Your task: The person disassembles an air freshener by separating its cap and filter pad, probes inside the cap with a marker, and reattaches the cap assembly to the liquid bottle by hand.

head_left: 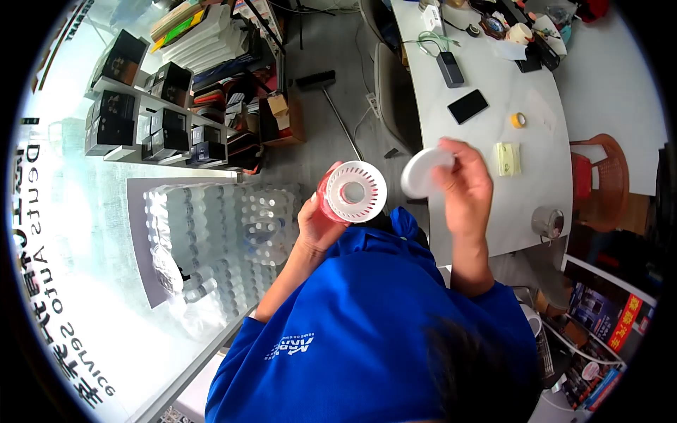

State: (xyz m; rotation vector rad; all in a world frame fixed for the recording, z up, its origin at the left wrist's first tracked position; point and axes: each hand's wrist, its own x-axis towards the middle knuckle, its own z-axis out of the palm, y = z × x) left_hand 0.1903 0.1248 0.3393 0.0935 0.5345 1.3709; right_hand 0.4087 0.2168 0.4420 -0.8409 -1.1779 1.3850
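My left hand point(319, 224) is wrapped round a red container with a white slotted ring top point(355, 192), held in front of my body. The ring has a round hole in its middle and narrow slots all round. In my right hand point(465, 187) is a round white lid point(425, 172), pinched at its right edge between thumb and fingers. The lid is tilted and apart from the container, to its right. What lies inside the container I cannot make out.
A white table point(486, 211) on the right bears a phone point(468, 106), a power bank point(450, 69), yellow tape point(518, 120), a small yellowish packet point(508, 158) and a glass jar point(547, 222). Bottle packs point(211, 240) stand left. A broom point(316, 80) lies across the floor ahead.
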